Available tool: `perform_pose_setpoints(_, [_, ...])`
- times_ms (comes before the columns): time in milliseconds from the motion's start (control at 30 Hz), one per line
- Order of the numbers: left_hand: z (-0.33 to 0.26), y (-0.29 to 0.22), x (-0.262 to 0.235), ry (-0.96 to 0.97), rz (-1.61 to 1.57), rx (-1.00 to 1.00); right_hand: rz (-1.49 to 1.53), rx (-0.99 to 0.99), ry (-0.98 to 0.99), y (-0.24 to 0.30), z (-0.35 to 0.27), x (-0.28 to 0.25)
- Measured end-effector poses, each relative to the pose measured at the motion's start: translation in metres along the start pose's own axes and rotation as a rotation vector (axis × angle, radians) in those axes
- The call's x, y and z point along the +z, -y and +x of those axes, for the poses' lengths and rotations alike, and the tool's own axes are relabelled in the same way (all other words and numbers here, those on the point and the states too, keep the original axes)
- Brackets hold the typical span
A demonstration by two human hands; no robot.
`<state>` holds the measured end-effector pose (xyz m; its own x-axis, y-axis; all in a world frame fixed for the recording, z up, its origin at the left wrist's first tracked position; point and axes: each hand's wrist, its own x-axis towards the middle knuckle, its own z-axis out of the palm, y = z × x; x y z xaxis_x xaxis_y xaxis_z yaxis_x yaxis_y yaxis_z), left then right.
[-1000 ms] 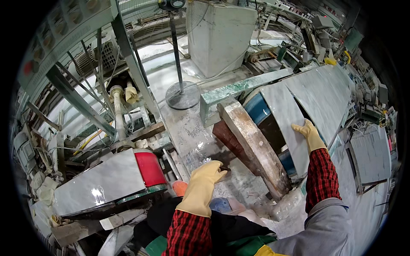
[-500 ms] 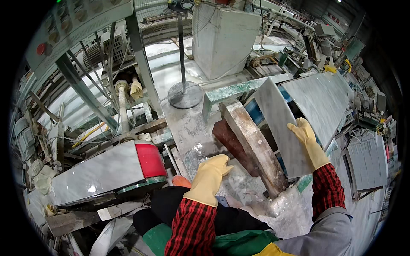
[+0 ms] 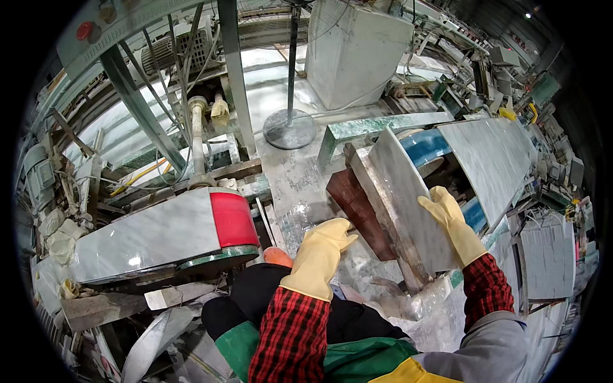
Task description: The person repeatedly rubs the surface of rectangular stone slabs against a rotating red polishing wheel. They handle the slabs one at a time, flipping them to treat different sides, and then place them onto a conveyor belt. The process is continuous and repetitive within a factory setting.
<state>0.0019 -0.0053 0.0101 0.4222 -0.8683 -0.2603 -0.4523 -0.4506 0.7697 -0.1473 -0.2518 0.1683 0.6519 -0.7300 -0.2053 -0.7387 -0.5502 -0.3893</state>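
My right hand (image 3: 449, 220), in a pale yellow rubber glove, grips the right edge of a grey-veined white marble slab (image 3: 408, 198). The slab is tilted and leans over a worn beam (image 3: 383, 198) on its left side. Behind it, a second, larger marble slab (image 3: 491, 153) lies on a frame with blue rounded parts (image 3: 424, 145). My left hand (image 3: 319, 255), gloved alike, hovers in front of my lap with its fingers curled in and nothing visible in them. It is apart from the slab and nearest to a reddish-brown board (image 3: 359, 210).
At left, another marble slab (image 3: 153, 236) lies on a bench beside a red curved end piece (image 3: 234, 219). A stand with a round base (image 3: 290, 129) and a large white block (image 3: 354, 54) stand ahead. Stacked slabs (image 3: 547, 255) are at far right. Scrap pieces lie at lower left.
The slab in my right hand has shifted left over the beam, widening the gap to the slab behind and showing more blue. My left hand stays curled. The whole view has shifted slightly.
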Motion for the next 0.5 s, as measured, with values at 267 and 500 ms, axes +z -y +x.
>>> perform_pose_setpoints(267, [-0.002, -0.002, -0.004, 0.022, -0.026, -0.047, -0.080, 0.011, 0.195, -0.028, -0.004, 0.015])
perform_pose_setpoints(500, [-0.005, -0.016, -0.005, -0.084, -0.026, 0.042, -0.075, 0.058, 0.208, -0.036, -0.004, 0.016])
